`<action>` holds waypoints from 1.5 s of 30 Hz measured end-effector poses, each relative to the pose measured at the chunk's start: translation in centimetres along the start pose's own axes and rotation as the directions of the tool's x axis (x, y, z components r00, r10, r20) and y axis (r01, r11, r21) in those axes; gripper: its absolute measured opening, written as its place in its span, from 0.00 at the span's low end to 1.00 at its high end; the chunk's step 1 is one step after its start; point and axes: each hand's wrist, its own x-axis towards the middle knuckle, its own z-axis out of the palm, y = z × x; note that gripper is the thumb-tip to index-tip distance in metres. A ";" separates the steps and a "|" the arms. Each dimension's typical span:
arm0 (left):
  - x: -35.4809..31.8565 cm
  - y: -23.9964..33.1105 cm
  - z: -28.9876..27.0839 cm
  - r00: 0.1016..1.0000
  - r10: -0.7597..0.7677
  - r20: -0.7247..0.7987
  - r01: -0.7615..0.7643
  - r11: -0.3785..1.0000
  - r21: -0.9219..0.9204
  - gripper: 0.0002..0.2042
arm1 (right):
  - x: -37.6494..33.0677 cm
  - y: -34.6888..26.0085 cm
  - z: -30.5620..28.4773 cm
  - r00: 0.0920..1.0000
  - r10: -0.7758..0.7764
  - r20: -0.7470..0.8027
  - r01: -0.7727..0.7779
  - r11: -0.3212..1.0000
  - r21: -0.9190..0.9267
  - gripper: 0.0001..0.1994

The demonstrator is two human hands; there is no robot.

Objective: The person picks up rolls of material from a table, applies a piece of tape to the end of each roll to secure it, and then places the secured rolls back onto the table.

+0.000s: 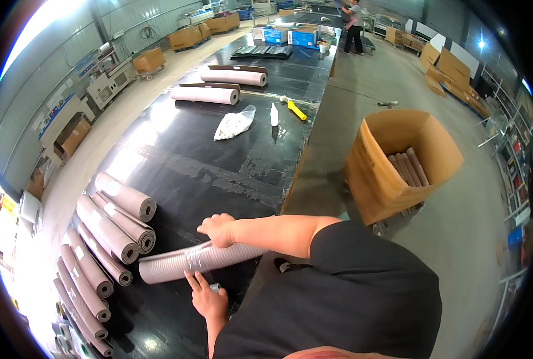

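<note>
A ribbed, greyish-pink rolled mat [165, 269] lies across the near part of the black table in front of me. A shiny clear strip [196, 258] shows around its middle. My left hand [209, 301] is at the near side, fingers stretched out and the tips touching the roll. A small grey piece [215, 288] shows beside that hand; I cannot tell whether it is held. My right hand [220, 231] is closed above the roll's far side, and whatever its fingers hold is hidden. Several similar rolled mats [107, 228] lie side by side at the left.
Farther up the black table [218, 164] lie a clear plastic bag [234, 123], a white bottle [274, 115], a yellow-handled tool [296, 110] and two more rolls [205, 94]. A cardboard box [377, 173] with rolls inside stands at the right. Another person [354, 27] stands far off.
</note>
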 end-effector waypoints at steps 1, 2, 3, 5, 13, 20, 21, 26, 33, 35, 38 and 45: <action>0.9 0.2 -0.2 0.999 -0.035 0.030 0.036 0.999 -0.008 0.45 | -0.5 -1.5 0.5 0.994 0.092 -0.065 -0.097 0.992 -0.082 0.57; 1.6 0.4 -0.6 0.996 -0.073 0.049 0.074 0.997 -0.020 0.46 | -1.3 -3.1 1.0 0.975 0.176 -0.139 -0.197 0.968 -0.156 0.56; 2.1 0.4 -0.7 0.992 -0.104 0.072 0.107 0.994 -0.036 0.46 | -3.3 -4.9 1.5 0.986 0.145 -0.085 -0.164 0.937 -0.308 0.51; 2.6 0.1 0.5 0.997 -0.077 0.006 0.077 0.992 -0.099 0.46 | -3.0 -2.2 5.8 0.946 -0.012 -0.324 -0.188 0.794 -0.578 0.46; -0.6 -5.8 4.1 0.994 -0.088 0.058 0.104 0.917 -0.385 0.51 | -0.8 2.5 3.3 1.000 -0.030 0.004 0.029 0.988 0.153 0.60; 9.4 -5.7 7.9 0.969 -0.048 0.243 0.240 0.435 -0.868 0.22 | 0.7 -0.2 -2.0 0.915 0.207 -0.346 -0.223 0.975 -0.006 0.42; 11.0 -4.7 8.1 0.965 -0.021 0.261 0.244 0.437 -0.866 0.18 | 1.5 -0.6 2.0 0.862 0.095 -0.498 -0.169 0.980 -0.106 0.40; 12.8 -1.2 4.0 0.890 -0.123 0.438 0.450 0.386 -0.805 0.15 | 4.2 -1.1 5.3 0.833 0.126 -0.538 -0.243 0.958 -0.151 0.43; 12.1 -1.4 4.6 0.898 -0.110 0.427 0.441 0.261 -0.859 0.11 | 6.5 0.1 0.6 0.936 0.121 -0.330 -0.190 0.964 -0.188 0.41; 9.9 -1.0 2.2 0.896 -0.053 0.442 0.444 0.165 -0.881 0.10 | 7.9 0.9 -0.3 0.941 0.143 -0.307 -0.199 0.967 -0.160 0.38; 3.2 -2.3 -2.2 0.929 0.308 0.204 0.033 0.479 -0.877 0.05 | 10.6 3.3 -3.2 0.971 0.181 -0.159 -0.191 0.980 -0.055 0.41; -3.6 -12.0 -2.9 0.840 -0.516 -0.166 0.366 0.765 -0.530 0.09 | 6.4 0.6 -3.3 0.999 0.039 0.018 -0.029 0.931 -0.363 0.56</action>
